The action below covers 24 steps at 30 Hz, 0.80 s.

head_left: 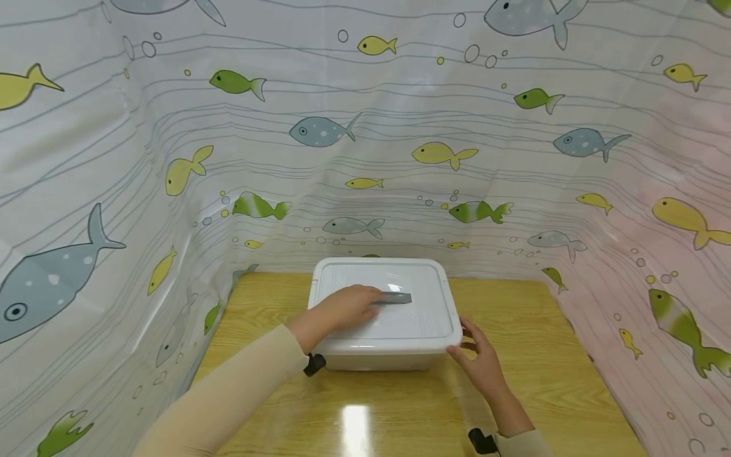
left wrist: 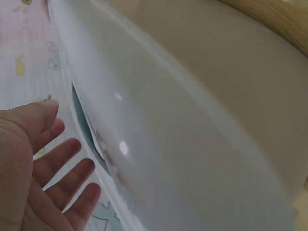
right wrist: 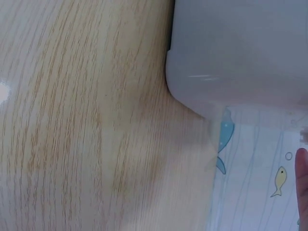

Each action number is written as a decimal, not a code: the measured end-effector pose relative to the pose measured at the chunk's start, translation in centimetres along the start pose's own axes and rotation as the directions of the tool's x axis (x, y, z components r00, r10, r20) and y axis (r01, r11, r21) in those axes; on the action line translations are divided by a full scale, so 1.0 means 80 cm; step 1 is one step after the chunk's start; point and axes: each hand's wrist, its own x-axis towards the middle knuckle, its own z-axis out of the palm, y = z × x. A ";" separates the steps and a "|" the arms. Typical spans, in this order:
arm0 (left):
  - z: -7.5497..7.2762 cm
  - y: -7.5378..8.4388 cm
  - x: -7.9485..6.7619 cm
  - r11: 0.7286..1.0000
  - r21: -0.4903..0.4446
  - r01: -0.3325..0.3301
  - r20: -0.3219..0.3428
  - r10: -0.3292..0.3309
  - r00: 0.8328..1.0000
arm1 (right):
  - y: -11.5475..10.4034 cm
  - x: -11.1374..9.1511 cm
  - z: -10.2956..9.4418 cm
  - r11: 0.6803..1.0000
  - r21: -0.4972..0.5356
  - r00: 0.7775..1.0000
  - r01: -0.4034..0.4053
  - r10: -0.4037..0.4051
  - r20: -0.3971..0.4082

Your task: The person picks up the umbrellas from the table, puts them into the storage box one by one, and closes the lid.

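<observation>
A white plastic storage box [head_left: 377, 362] with a white lid [head_left: 394, 274] on it stands on the wooden table. My left hand [head_left: 348, 308] is over the lid, palm down, its fingertips right at a grey bar-shaped handle [head_left: 400, 298] in the middle. In the left wrist view the fingers of that hand [left wrist: 57, 173] are loosely spread beside the grey slot [left wrist: 86, 127]. My right hand [head_left: 480, 362] is at the lid's front right corner, thumb at the front rim and fingers at the side. Only a fingertip [right wrist: 302, 178] of it shows in the right wrist view.
A fish-patterned curtain [head_left: 365, 127] hangs behind the table [head_left: 514, 330] and along both sides. The box stands near the table's back edge. A black band piece [head_left: 314, 364] is on the left wrist and another [head_left: 482, 441] on the right.
</observation>
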 end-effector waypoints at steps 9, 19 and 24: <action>0.010 -0.019 -0.030 0.994 0.012 0.105 -0.126 -0.103 0.987 | -0.002 -0.002 0.000 1.000 -0.018 1.000 0.003 -0.003 0.011; 0.023 -0.035 -0.061 0.982 0.021 0.187 -0.258 -0.175 0.950 | -0.002 0.007 0.000 0.991 -0.068 0.992 0.113 -0.108 0.070; 0.035 -0.040 -0.077 0.974 0.016 0.228 -0.275 -0.214 0.937 | -0.009 0.014 0.000 0.979 -0.146 0.987 0.143 -0.129 0.100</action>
